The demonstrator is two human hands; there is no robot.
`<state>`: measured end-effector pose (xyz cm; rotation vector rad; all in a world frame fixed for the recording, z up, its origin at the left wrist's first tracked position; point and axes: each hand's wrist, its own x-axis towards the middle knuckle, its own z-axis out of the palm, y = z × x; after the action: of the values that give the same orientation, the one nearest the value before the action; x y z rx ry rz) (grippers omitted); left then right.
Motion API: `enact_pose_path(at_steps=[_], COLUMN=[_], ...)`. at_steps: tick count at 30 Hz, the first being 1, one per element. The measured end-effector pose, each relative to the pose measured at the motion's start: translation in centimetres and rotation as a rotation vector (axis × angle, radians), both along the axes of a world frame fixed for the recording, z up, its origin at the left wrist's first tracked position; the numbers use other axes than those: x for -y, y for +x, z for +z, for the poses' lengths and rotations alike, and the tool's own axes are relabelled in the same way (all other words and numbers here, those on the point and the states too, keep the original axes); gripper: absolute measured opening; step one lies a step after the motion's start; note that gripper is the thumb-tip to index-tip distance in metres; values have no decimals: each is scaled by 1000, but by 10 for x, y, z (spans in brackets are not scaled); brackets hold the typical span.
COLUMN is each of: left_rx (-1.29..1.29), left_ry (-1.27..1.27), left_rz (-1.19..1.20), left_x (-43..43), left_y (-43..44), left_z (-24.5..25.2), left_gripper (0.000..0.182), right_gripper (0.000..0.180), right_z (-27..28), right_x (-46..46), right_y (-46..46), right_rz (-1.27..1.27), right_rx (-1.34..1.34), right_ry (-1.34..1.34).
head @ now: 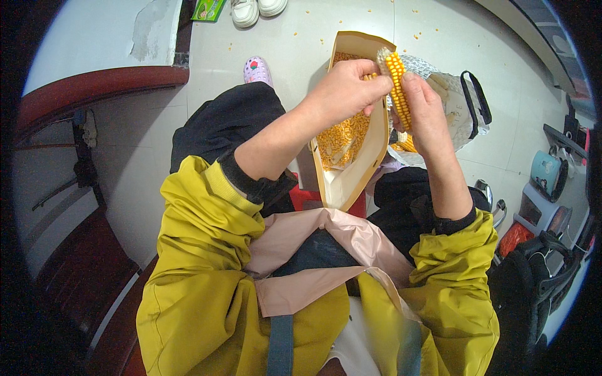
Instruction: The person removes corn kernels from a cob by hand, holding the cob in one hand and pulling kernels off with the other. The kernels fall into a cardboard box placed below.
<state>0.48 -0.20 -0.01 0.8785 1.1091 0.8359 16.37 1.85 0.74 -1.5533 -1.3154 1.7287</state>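
Observation:
A dried corn cob (399,89) with yellow kernels, its upper left side bare and pale, is held upright and slightly tilted. My right hand (425,108) grips it from the right. On the other side my left hand (355,89) has its thumb and fingers at the cob, with some loose kernels at the fingers; whether it grips the cob is not clear. Below the hands stands a long open cardboard box (350,190) holding many loose kernels (343,136). Right of the box is a silvery bag (454,113) with black handles and more cobs (405,142) in it.
Kernels (416,35) lie scattered on the tiled floor (291,51). White shoes (245,13) and a green packet (208,10) are at the top. Something red (305,195) is under the box. A black bag (522,277) and a blue container (546,171) stand at the right, dark red wooden furniture (94,268) at the left.

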Motion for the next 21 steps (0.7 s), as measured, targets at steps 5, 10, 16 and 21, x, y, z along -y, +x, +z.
enact_pose_path(at_steps=[5, 10, 16, 21], left_rx=[-32, 1, -25, -7], left_ry=[2, 17, -6, 19], left_rz=[3, 4, 10, 3], left_x=[0, 3, 2, 4], left_y=[0, 3, 4, 5], left_z=[-1, -1, -3, -3], left_gripper=[17, 18, 17, 18], right_gripper=[40, 42, 44, 44], right_z=[2, 1, -1, 0], right_x=[0, 1, 0, 0], right_y=[0, -1, -1, -2], right_rz=[7, -9, -5, -11], right_rx=[-3, -5, 27, 53], right_ry=[-39, 3, -9, 13])
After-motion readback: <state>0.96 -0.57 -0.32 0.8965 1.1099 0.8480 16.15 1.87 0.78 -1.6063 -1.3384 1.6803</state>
